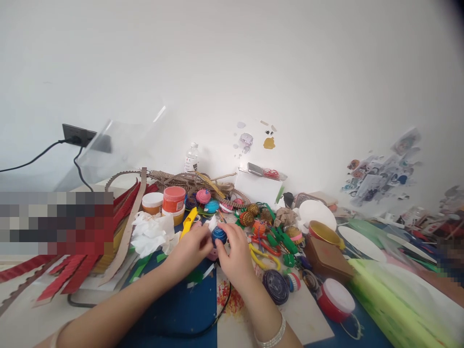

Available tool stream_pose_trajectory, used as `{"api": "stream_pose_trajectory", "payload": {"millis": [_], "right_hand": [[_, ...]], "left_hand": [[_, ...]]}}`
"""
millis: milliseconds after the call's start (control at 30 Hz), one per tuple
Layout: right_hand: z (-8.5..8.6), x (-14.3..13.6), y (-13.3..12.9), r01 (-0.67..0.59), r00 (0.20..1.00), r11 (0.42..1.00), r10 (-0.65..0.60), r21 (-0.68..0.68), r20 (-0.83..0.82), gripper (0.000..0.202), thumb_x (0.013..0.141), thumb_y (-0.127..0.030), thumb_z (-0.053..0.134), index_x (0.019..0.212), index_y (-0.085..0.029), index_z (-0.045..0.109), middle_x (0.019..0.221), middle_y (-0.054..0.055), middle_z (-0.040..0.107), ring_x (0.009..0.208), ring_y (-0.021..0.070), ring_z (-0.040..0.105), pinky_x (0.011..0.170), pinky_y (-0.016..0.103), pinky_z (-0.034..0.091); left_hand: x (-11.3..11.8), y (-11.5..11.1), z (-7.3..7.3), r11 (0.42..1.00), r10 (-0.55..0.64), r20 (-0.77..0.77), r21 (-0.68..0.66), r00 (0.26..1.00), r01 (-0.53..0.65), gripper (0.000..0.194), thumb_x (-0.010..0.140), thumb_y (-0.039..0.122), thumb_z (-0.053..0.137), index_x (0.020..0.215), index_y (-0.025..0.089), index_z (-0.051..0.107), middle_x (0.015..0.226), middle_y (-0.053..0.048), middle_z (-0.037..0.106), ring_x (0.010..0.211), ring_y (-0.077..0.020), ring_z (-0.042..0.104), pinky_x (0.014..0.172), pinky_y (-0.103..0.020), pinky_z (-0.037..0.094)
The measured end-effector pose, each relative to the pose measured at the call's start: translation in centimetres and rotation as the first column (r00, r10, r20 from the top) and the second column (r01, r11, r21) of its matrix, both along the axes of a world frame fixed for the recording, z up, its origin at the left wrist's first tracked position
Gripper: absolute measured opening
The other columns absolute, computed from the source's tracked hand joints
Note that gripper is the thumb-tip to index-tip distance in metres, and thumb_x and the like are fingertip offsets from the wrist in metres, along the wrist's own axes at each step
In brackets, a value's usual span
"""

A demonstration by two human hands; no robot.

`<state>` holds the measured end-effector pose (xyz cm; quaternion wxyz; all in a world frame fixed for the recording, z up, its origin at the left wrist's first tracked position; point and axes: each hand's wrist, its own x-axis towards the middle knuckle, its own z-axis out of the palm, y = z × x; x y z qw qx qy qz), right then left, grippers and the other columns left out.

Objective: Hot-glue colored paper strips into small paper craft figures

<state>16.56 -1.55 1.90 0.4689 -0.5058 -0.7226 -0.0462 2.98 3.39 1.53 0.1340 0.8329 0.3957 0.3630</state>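
Between my two hands sits a small blue coiled ball [219,235], ribbed like rolled corrugated paper. The fingers and thumb of my right hand [235,249] curve round its right side and grip it. My left hand [194,244] is closed in a pinch against the ball's left side; what lies between its fingertips is hidden. A scrap of white tissue [212,223] shows just above the ball. Below it, a pink object [213,254] is partly covered by my hands. Behind my left hand stands a yellow tool [189,221], perhaps a cutter.
Paint jars [174,199] and crumpled tissue [150,234] stand left of my hands. Red corrugated strips [78,270] lie farther left. To the right are yellow-handled scissors [266,263], a dark blue coil [275,286], a brown box [328,258] and a red jar [335,299]. A black cable [221,314] crosses the blue mat.
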Motion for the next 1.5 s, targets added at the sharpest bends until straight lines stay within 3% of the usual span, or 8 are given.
{"api": "stream_pose_trajectory", "payload": {"millis": [233, 400, 567, 800, 1200, 1500], "right_hand": [[0.17, 0.17, 0.05, -0.064, 0.993, 0.998, 0.063, -0.017, -0.100, 0.030, 0.080, -0.016, 0.049, 0.109, -0.021, 0.058, 0.104, 0.008, 0.061, 0.098, 0.0215, 0.055, 0.085, 0.037, 0.046], [0.04, 0.37, 0.30, -0.109, 0.979, 0.993, 0.101, -0.036, -0.176, 0.031, 0.081, -0.017, 0.049, 0.111, -0.022, 0.057, 0.106, 0.008, 0.061, 0.098, 0.0219, 0.056, 0.084, 0.037, 0.047], [-0.17, 0.36, 0.36, -0.120, 0.973, 0.993, 0.113, -0.022, -0.200, 0.031, 0.083, -0.019, 0.048, 0.113, -0.022, 0.055, 0.107, 0.008, 0.060, 0.098, 0.0215, 0.056, 0.084, 0.037, 0.047], [-0.59, 0.44, 0.44, -0.109, 0.981, 0.994, 0.105, -0.014, -0.165, 0.030, 0.084, -0.019, 0.047, 0.114, -0.020, 0.054, 0.109, 0.010, 0.059, 0.101, 0.0219, 0.054, 0.087, 0.038, 0.046], [-0.26, 0.25, 0.03, -0.186, 0.960, 0.982, 0.177, -0.023, -0.215, 0.032, 0.086, -0.023, 0.046, 0.116, -0.023, 0.054, 0.112, 0.008, 0.060, 0.102, 0.0221, 0.056, 0.087, 0.037, 0.047], [0.14, 0.31, -0.20, -0.261, 0.923, 0.964, 0.235, -0.046, -0.304, 0.034, 0.084, -0.020, 0.049, 0.117, -0.022, 0.055, 0.116, 0.008, 0.059, 0.104, 0.0217, 0.057, 0.086, 0.035, 0.049]], "left_hand": [[-0.08, 0.06, -0.13, 0.999, -0.031, 0.071, -0.009, 0.997, 0.032, 0.017, 0.074, 0.019, 0.037, 0.057, 0.022, 0.034, 0.055, 0.005, 0.038, 0.059, -0.0137, 0.041, 0.055, -0.024, 0.036], [-0.33, -0.09, -0.01, 0.998, -0.064, 0.104, -0.008, 0.993, 0.065, 0.018, 0.078, 0.021, 0.037, 0.060, 0.021, 0.039, 0.057, 0.004, 0.042, 0.061, -0.0140, 0.044, 0.062, -0.026, 0.041], [-0.72, -0.67, 0.63, 0.997, -0.069, 0.051, 0.047, 0.996, 0.066, 0.020, 0.084, 0.024, 0.035, 0.066, 0.022, 0.043, 0.064, 0.002, 0.049, 0.064, -0.0156, 0.047, 0.060, -0.027, 0.041], [-0.64, -0.48, 0.26, 0.988, -0.064, 0.014, 0.143, 0.998, 0.061, 0.024, 0.088, 0.024, 0.033, 0.070, 0.022, 0.048, 0.069, 0.000, 0.054, 0.071, -0.0176, 0.052, 0.071, -0.031, 0.044], [-0.73, -0.55, 0.56, 0.989, -0.100, 0.065, 0.115, 0.993, 0.092, 0.022, 0.083, 0.019, 0.032, 0.061, 0.022, 0.036, 0.059, 0.004, 0.039, 0.062, -0.0138, 0.040, 0.059, -0.025, 0.039], [-0.86, -0.41, 0.20, 0.990, -0.124, 0.174, 0.085, 0.977, 0.110, 0.024, 0.083, 0.024, 0.034, 0.060, 0.021, 0.043, 0.060, 0.003, 0.045, 0.064, -0.0136, 0.043, 0.065, -0.026, 0.042]]}}
